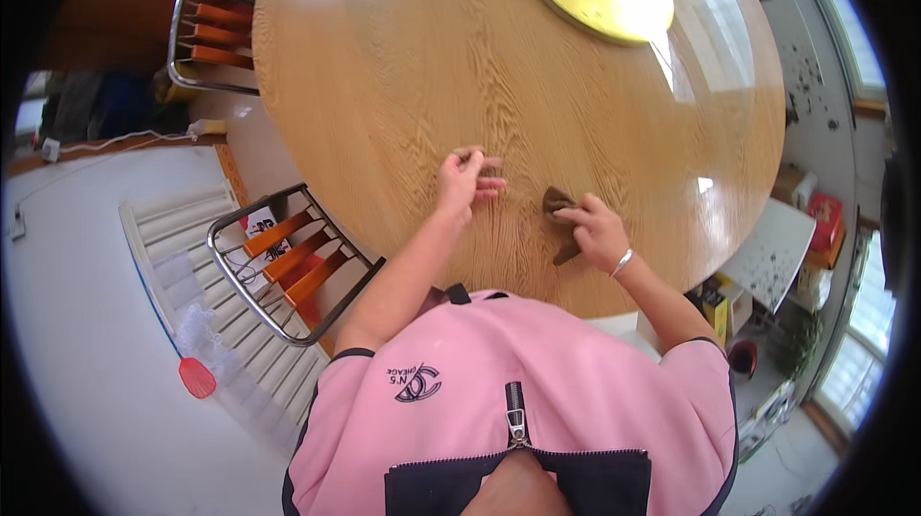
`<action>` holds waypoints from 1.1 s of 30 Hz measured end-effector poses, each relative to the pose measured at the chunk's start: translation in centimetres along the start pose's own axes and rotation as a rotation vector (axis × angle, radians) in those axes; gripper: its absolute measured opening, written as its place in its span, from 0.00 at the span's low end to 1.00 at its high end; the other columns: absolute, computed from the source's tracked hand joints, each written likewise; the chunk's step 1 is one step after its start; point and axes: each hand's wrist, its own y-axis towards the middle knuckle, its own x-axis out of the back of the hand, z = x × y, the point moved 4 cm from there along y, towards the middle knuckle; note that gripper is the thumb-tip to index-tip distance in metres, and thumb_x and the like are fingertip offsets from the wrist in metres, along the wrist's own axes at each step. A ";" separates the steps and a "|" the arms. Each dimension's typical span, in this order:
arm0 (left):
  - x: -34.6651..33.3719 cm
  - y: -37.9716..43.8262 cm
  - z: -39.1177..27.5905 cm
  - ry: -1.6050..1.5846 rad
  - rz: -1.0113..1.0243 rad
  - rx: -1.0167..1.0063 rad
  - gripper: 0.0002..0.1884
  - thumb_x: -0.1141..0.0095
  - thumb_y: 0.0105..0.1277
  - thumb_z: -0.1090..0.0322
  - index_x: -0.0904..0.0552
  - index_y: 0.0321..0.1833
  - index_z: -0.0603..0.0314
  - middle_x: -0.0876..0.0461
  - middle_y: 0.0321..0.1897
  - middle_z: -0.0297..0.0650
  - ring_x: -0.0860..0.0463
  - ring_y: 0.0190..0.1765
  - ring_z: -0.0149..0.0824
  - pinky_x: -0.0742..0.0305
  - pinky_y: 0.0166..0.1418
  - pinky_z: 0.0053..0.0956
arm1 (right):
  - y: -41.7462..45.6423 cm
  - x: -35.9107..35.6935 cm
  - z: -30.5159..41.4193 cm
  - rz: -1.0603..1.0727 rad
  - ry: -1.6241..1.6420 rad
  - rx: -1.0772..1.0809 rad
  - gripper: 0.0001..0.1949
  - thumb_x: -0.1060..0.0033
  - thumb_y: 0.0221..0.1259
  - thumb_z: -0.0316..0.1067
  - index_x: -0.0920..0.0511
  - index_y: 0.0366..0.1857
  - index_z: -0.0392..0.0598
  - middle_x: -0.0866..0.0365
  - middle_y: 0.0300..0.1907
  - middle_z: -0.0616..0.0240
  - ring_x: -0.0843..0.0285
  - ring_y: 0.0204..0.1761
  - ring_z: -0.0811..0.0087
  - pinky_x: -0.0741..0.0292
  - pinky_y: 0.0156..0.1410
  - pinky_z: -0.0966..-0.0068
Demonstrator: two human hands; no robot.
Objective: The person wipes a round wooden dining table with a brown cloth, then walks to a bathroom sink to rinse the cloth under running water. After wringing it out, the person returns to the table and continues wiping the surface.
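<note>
My left hand [468,181] is raised over the round wood-grain table [432,99], thumb and index fingertips close together and the other fingers spread. Whether something small is between those fingertips, I cannot tell. To its right, my right hand [599,232], with a silver bangle at the wrist, holds a brown cloth [558,201] near the table's front edge. Part of the cloth is hidden behind the fingers, and a corner of it sticks out below them.
A shiny golden round tray [561,2] lies at the table's back right. Metal chairs with orange slats [302,257] stand at the left. A red fly swatter [196,378] hangs by the radiator [252,307]. Boxes [824,221] and a plant [799,340] are at the right.
</note>
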 end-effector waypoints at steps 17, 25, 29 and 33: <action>-8.3 -11.8 0.8 0.166 0.458 -0.033 0.15 0.43 0.74 0.61 0.17 0.53 0.64 0.14 0.46 0.35 0.17 0.48 0.26 0.22 0.54 0.25 | -5.4 -0.7 5.3 -0.191 2.164 -0.520 0.22 0.61 0.75 0.47 0.23 0.55 0.41 0.20 0.57 0.58 0.23 0.60 0.64 0.30 0.68 0.62; -9.2 -13.0 0.0 0.251 0.479 -0.315 0.11 0.44 0.73 0.69 0.17 0.52 0.68 0.14 0.43 0.33 0.20 0.44 0.23 0.23 0.50 0.21 | -7.2 -1.1 4.2 -0.470 1.553 -0.360 0.13 0.45 0.69 0.31 0.21 0.53 0.41 0.16 0.47 0.69 0.21 0.48 0.80 0.27 0.57 0.80; -9.2 -12.9 -1.0 0.236 0.519 -0.325 0.12 0.42 0.72 0.69 0.17 0.54 0.68 0.14 0.45 0.35 0.19 0.45 0.24 0.23 0.52 0.22 | -8.0 0.2 3.8 -0.595 1.403 -0.415 0.09 0.41 0.67 0.32 0.18 0.45 0.42 0.17 0.38 0.74 0.23 0.41 0.84 0.27 0.47 0.84; -9.6 -13.3 -2.1 0.256 0.501 -0.315 0.10 0.44 0.72 0.70 0.17 0.51 0.68 0.15 0.42 0.33 0.20 0.44 0.22 0.23 0.50 0.21 | -8.5 0.8 4.0 -0.479 1.396 -0.389 0.09 0.41 0.68 0.33 0.19 0.47 0.42 0.17 0.38 0.74 0.23 0.41 0.84 0.26 0.47 0.85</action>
